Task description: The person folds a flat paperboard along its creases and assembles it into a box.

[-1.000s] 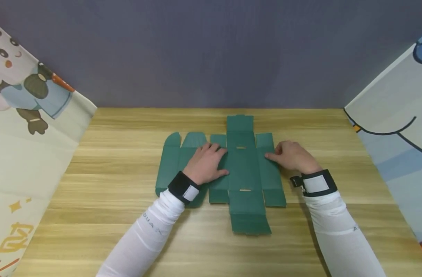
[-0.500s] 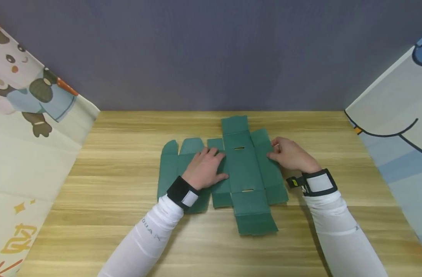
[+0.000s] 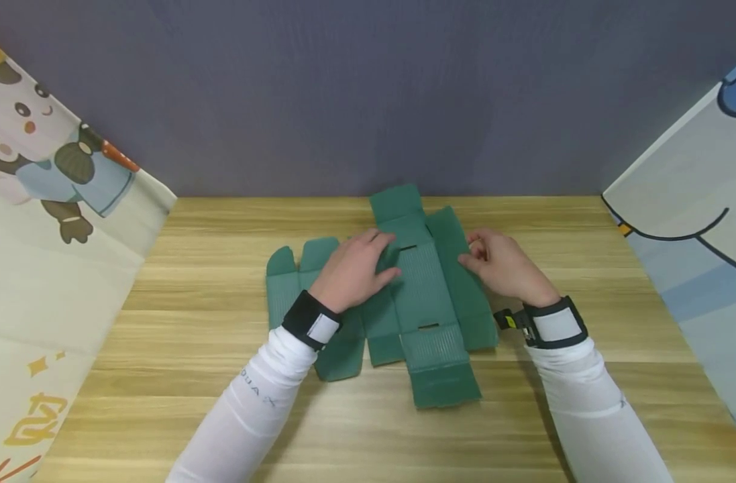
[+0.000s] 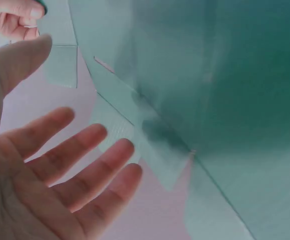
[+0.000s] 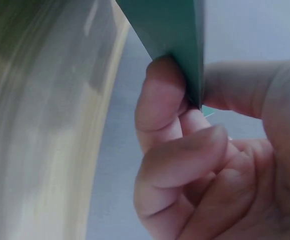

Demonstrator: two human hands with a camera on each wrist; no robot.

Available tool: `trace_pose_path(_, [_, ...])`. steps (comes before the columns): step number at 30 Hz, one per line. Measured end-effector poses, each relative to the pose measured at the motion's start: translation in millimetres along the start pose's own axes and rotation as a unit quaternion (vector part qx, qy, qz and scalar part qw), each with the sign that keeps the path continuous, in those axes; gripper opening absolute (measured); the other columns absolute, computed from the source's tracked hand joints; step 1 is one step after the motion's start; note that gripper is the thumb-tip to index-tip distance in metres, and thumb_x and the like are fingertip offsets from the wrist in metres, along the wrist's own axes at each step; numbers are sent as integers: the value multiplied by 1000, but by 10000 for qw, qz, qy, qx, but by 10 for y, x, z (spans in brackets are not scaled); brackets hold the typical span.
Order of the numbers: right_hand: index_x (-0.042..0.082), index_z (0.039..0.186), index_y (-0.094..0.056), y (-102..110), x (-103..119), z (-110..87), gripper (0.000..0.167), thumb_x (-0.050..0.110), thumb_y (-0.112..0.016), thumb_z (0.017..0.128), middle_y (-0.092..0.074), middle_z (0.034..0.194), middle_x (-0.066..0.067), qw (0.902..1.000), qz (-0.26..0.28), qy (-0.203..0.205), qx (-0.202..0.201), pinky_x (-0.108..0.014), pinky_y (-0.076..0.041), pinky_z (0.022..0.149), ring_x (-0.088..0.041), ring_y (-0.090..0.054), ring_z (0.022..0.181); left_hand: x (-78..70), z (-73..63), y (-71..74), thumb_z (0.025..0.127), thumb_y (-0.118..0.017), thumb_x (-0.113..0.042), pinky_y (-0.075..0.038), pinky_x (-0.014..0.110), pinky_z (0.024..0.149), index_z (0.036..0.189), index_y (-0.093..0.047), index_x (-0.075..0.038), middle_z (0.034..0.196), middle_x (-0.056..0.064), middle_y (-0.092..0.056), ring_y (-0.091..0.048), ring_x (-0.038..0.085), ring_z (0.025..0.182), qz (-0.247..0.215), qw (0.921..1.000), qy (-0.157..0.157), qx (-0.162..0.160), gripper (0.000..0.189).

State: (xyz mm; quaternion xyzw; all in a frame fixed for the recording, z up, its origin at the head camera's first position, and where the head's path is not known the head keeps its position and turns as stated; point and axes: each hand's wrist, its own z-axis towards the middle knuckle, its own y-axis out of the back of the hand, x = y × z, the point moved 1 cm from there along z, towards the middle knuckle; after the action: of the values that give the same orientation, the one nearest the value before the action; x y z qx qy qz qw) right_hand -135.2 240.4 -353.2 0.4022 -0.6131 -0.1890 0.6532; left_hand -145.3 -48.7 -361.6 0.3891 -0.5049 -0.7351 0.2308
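Observation:
A green flat box blank (image 3: 425, 285), made of creased cardboard with slots and flaps, lies unfolded with its right side tilted up from the table. My right hand (image 3: 506, 265) pinches the edge of its right-hand panel between thumb and curled fingers. In the right wrist view the thumb and index finger grip the cardboard edge (image 5: 177, 30). Over the blank's left half is my left hand (image 3: 352, 272), fingers spread and nearly straight. Seen from the left wrist, those fingers (image 4: 99, 175) look apart from the cardboard (image 4: 175, 75). The left hand hides part of the left panels.
The blank is on a wood-grain table (image 3: 211, 288). A dark grey wall (image 3: 368, 100) rises along the table's far edge. Printed cartoon sheets border it, one at the left (image 3: 47, 268) and one at the right (image 3: 675, 201).
The box blank's right side has risen and the whole piece has turned slightly. The right hand has moved up a little with the panel; the left hand has shifted slightly away from me.

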Motion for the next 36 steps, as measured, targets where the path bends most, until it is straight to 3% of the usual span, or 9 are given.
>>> trace_pose_path(7, [-6,135,-56,-5,209,-51,37,19,-63,108,-60,85,-6,9983,-119,297,-485,-39,-46,71,-19,-51,67,-34,203,156,101,-76,-30,-48,37,111,155,-50,-5,145,11,-59,-58,26,133,-544,9977,-214,-354,65])
trace_pose_path(13, [-3,130,-58,-52,337,-63,30,13,-66,106,-63,84,-7,9947,-256,457,-883,-38,-47,64,-20,-55,66,-107,393,237,103,-74,-30,-45,36,113,160,-44,-7,152,11,-54,-53,26,138,-735,9960,-299,-406,69])
trace_pose_path(23, [-5,131,-58,-96,451,-71,31,9,-67,104,-62,84,-7,9892,-508,608,-1229,-39,-50,65,-21,-60,71,-228,610,262,106,-69,-22,-44,32,112,156,-50,-5,147,11,-59,-55,25,134,-748,9941,-565,-544,56])
trace_pose_path(29, [-6,129,-59,-100,474,-71,30,8,-67,104,-61,84,-7,9868,-528,665,-1380,-39,-50,65,-22,-62,72,-242,646,263,108,-64,-12,-48,29,103,142,-62,-4,134,11,-65,-61,23,123,-904,9908,-601,-813,36])
trace_pose_path(36, [-6,130,-59,-88,469,-68,31,8,-66,104,-61,85,-8,9849,-485,659,-1527,-40,-50,68,-23,-62,75,-275,629,254,105,-67,-6,-51,27,99,127,-71,-2,123,11,-69,-66,23,114,-1051,9821,-928,-1261,23])
